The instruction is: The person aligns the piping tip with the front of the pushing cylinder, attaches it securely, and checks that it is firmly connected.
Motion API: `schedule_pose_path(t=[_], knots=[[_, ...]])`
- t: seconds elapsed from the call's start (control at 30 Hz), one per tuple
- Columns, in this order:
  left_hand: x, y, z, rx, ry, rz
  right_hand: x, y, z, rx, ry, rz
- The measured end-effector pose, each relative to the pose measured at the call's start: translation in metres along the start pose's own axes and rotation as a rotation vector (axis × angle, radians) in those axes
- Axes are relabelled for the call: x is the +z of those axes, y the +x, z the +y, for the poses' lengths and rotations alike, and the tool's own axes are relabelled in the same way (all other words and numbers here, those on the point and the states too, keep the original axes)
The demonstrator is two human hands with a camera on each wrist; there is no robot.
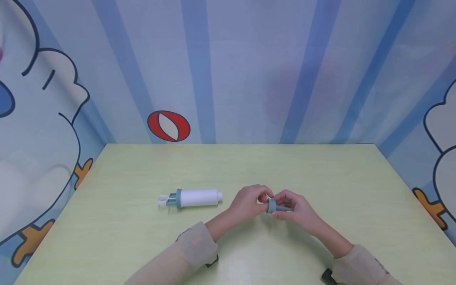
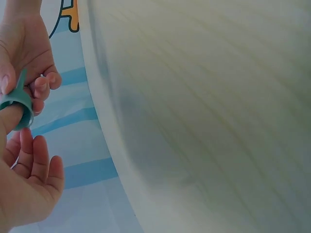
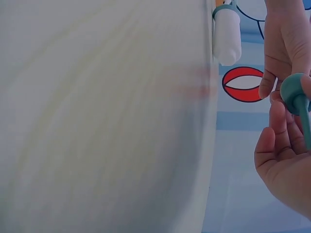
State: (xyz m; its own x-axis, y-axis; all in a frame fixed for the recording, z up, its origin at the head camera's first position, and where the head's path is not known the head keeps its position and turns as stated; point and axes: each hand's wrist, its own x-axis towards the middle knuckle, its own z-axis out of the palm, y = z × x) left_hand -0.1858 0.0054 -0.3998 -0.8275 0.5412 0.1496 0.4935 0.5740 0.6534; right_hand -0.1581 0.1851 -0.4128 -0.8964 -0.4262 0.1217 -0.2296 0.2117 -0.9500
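Between the two hands is a teal funnel-shaped nozzle [image 1: 272, 206], with a wide round collar and a thin spout pointing right. My right hand [image 1: 297, 208] pinches its collar, the spout lying toward the palm. My left hand [image 1: 247, 204] meets it from the other side. In the left wrist view, a digit of the left hand [image 2: 29, 194] goes into the nozzle's wide mouth [image 2: 26, 116], while other fingers lie outside. The right wrist view shows the nozzle's domed back and spout [image 3: 294, 94]. Both hands are held above the table.
Left of the hands, a white plunger-type syringe barrel [image 1: 199, 198] lies on its side, with a teal collar [image 1: 179, 199] and a white looped handle [image 1: 162, 200]. The pale yellow-green table [image 1: 285, 166] ends at striped blue walls [image 1: 246, 79] with cartoon prints.
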Motion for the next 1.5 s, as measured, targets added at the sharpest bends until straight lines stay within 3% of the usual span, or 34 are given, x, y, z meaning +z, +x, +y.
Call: schedule_pose_path(t=[0.4,0.63,0.77,0.9,1.13,1.5], knots=[[0.004,-0.006,0.0,0.075,0.248,0.112,0.006,0.002,-0.009,-0.039,-0.324,0.049],[0.005,-0.007,-0.004,0.106,0.268,0.131,0.009,0.002,-0.014,-0.004,-0.382,0.059],[0.0,-0.009,-0.005,0.096,0.235,0.095,0.009,0.001,-0.026,-0.005,-0.379,0.063],[-0.007,-0.01,-0.011,0.072,0.211,0.039,0.006,0.002,-0.021,0.013,-0.356,0.067],[-0.034,-0.016,-0.025,0.005,0.179,-0.114,0.001,0.004,-0.01,0.031,-0.311,0.058],[-0.077,-0.028,-0.056,-0.101,0.352,-0.257,0.0,0.005,-0.003,0.029,-0.282,0.051]])
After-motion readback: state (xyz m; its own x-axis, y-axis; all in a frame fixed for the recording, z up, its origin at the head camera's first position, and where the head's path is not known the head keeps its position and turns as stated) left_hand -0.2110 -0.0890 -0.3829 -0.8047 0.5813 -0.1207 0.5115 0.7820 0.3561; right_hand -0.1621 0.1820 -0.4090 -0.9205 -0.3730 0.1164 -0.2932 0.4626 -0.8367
